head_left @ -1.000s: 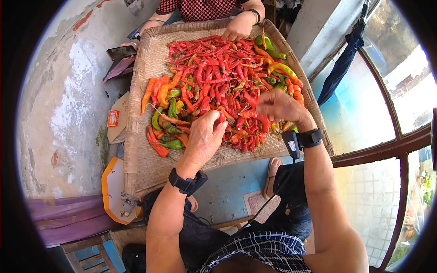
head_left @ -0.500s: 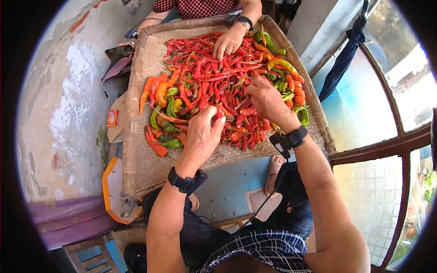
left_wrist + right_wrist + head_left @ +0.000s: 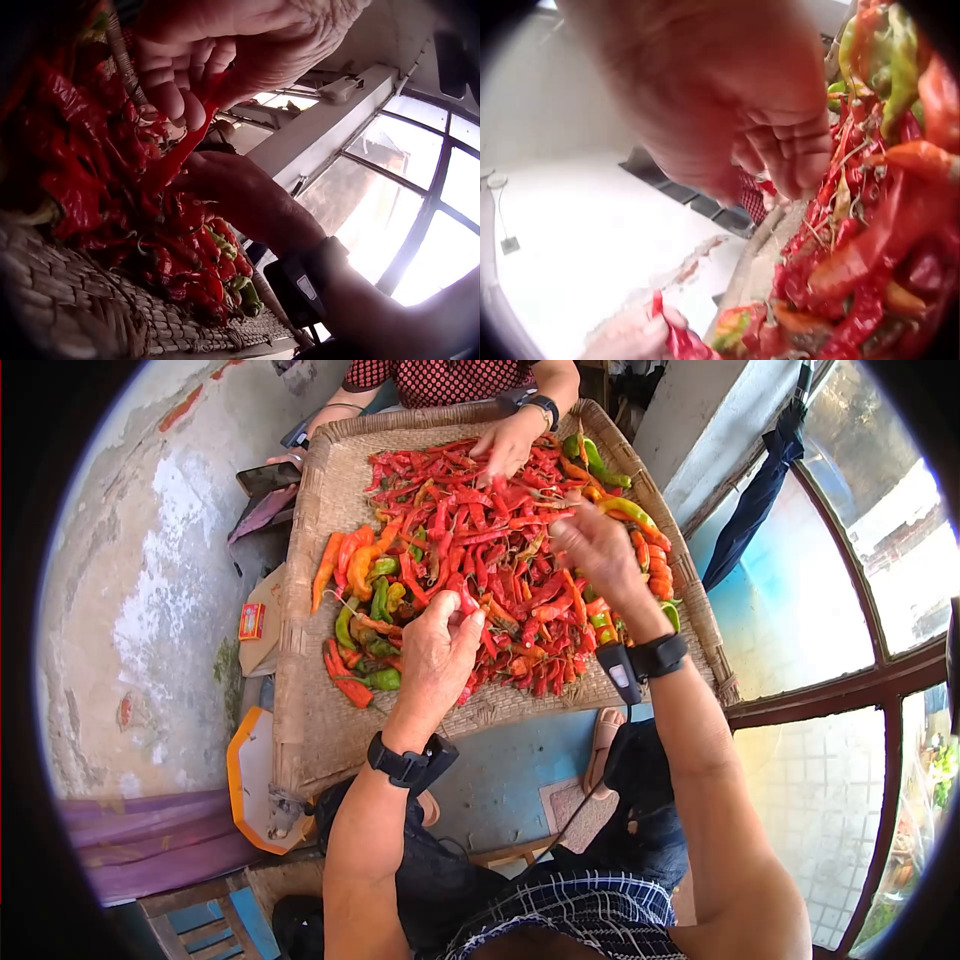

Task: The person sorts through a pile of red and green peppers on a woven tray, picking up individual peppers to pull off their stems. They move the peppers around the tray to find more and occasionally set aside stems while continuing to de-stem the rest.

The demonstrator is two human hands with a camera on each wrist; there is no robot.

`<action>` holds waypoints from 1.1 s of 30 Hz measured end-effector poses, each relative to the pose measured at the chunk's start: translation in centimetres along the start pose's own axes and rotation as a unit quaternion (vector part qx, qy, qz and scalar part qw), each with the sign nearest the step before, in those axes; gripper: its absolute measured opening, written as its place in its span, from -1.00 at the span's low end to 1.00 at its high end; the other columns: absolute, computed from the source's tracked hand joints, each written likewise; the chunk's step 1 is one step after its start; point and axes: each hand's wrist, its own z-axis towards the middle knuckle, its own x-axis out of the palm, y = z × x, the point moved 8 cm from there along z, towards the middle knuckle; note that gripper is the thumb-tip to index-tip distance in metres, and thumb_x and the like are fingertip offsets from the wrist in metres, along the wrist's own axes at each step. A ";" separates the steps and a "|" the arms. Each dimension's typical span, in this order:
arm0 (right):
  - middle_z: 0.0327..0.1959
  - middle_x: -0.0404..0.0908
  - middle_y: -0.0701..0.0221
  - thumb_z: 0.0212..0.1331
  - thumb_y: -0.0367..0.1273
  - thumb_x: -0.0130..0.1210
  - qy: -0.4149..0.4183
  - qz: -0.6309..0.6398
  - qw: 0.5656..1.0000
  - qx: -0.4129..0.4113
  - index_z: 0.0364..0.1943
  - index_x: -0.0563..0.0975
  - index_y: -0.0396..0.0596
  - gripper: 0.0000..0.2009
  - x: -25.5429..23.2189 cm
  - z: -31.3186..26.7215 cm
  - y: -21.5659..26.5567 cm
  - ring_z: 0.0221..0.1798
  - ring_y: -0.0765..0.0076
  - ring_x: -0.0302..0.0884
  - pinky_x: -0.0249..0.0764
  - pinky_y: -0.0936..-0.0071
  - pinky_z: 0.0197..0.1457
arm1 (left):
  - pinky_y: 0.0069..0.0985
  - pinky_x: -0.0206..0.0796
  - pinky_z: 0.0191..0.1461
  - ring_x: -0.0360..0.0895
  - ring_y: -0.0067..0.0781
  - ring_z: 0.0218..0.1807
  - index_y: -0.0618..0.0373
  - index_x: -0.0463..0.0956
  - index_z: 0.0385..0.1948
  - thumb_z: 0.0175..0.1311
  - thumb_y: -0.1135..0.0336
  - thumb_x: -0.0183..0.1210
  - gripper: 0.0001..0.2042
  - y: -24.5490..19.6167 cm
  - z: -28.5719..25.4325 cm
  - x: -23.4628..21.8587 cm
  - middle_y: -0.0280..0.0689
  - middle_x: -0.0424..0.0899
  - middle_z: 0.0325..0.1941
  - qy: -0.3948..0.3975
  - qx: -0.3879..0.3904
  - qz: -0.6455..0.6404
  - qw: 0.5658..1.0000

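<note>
My left hand [image 3: 440, 650] is over the near side of a heap of red chili peppers [image 3: 475, 545]. It pinches one red chili pepper [image 3: 180, 154] between thumb and fingers; in the left wrist view the pepper hangs down towards the heap. My right hand [image 3: 605, 555], blurred, hovers over the heap's right part. In the right wrist view its fingers [image 3: 810, 169] are loosely bent and no pepper shows in them. Both hands are above a flat woven tray [image 3: 320, 730] that holds the peppers.
Across the tray, another person's hand [image 3: 510, 445] reaches over the far peppers. Green and orange peppers [image 3: 375, 600] lie at the left, more green ones [image 3: 600, 465] at the far right. A phone [image 3: 268, 478] and an orange-rimmed box [image 3: 255, 785] are at the left. A folded umbrella [image 3: 750, 510] hangs right.
My right hand dipped into the peppers half a second ago and has since lifted away, its fingers loosened. My left hand stays nearly in place with its pepper. The other person's hand has opened out.
</note>
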 end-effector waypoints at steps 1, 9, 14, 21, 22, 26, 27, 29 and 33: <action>-0.47 0.62 0.25 0.14 -0.23 0.19 0.017 -0.159 0.983 -0.096 -0.02 0.51 -0.21 -0.60 1.3 -0.2 0.5 -0.41 0.32 0.59 0.51 0.38 -0.30 | -0.67 0.37 -0.42 0.46 -0.71 -0.51 0.21 0.42 -0.34 0.28 0.41 0.10 -0.92 -0.1 0.1 -0.3 -0.41 0.50 -0.51 -0.013 -0.004 -0.006 1.000; -0.57 0.60 0.29 -0.05 -0.41 0.22 0.206 -0.252 0.946 -0.009 -0.32 0.54 -0.19 -0.80 7.0 -2.5 -1.9 -0.46 0.41 0.58 0.48 0.46 -0.31 | -0.68 0.37 -0.37 0.45 -0.70 -0.49 0.21 0.43 -0.29 0.31 0.36 0.07 -0.88 -0.2 0.8 -1.8 -0.41 0.50 -0.47 -0.037 -0.016 -0.012 0.999; -0.50 0.58 0.45 0.03 -0.44 0.20 0.100 -0.058 0.992 -0.054 -0.40 0.54 -0.15 -0.90 2.5 -2.5 -0.4 -0.45 0.54 0.52 0.47 0.52 -0.35 | -0.68 0.35 -0.38 0.46 -0.68 -0.48 0.19 0.44 -0.29 0.32 0.34 0.07 -0.88 -0.5 0.7 -3.2 -0.41 0.51 -0.46 -0.062 -0.033 -0.094 0.993; -0.44 0.60 0.48 0.18 -0.41 0.15 0.341 0.053 0.912 0.223 -0.31 0.51 -0.10 -0.92 4.2 -6.2 0.2 -0.44 0.61 0.56 0.51 0.65 -0.38 | -0.68 0.36 -0.35 0.48 -0.68 -0.45 0.18 0.43 -0.27 0.33 0.31 0.06 -0.86 0.2 0.2 -2.3 -0.41 0.53 -0.43 -0.009 -0.067 -0.134 0.989; -0.44 0.60 0.47 0.20 -0.38 0.15 0.356 -0.006 0.908 0.223 -0.26 0.52 -0.13 -0.87 4.5 -6.0 -0.3 -0.44 0.59 0.57 0.53 0.61 -0.38 | -0.68 0.36 -0.35 0.49 -0.69 -0.44 0.17 0.43 -0.26 0.33 0.30 0.06 -0.86 0.4 0.1 -1.6 -0.42 0.53 -0.42 0.024 -0.090 -0.136 0.986; -0.31 0.60 0.34 0.24 -0.24 0.13 0.009 0.300 0.952 0.062 0.02 0.43 -0.26 -0.60 1.6 -1.0 1.5 -0.32 0.53 0.58 0.52 0.61 -0.26 | -0.66 0.38 -0.40 0.52 -0.66 -0.50 0.20 0.41 -0.36 0.27 0.36 0.09 -0.88 0.4 0.2 -1.2 -0.39 0.52 -0.51 0.013 -0.090 -0.127 0.988; -0.31 0.60 0.34 0.24 -0.24 0.13 0.009 0.302 0.951 0.063 0.02 0.43 -0.26 -0.60 1.7 -0.9 1.8 -0.32 0.53 0.58 0.52 0.61 -0.26 | -0.66 0.39 -0.39 0.53 -0.67 -0.49 0.20 0.41 -0.34 0.28 0.35 0.09 -0.88 0.5 0.2 -1.1 -0.39 0.52 -0.51 0.012 -0.100 -0.139 0.985; -0.22 0.62 0.30 0.20 -0.20 0.17 0.049 0.024 0.997 0.053 -0.09 0.53 -0.24 -0.63 2.2 -1.2 2.2 -0.21 0.46 0.58 0.51 0.52 -0.15 | -0.65 0.40 -0.39 0.53 -0.67 -0.48 0.20 0.41 -0.32 0.28 0.35 0.10 -0.88 0.6 0.4 -0.9 -0.39 0.53 -0.50 0.012 -0.112 -0.149 0.982; -0.38 0.63 0.33 0.13 -0.32 0.22 0.278 -0.010 0.960 -0.031 -0.26 0.58 -0.23 -0.77 9.0 -4.8 2.8 -0.30 0.50 0.53 0.48 0.45 -0.25 | -0.62 0.43 -0.35 0.55 -0.64 -0.45 0.20 0.42 -0.28 0.28 0.35 0.11 -0.87 0.9 0.7 0.0 -0.37 0.55 -0.48 0.035 -0.085 -0.193 0.977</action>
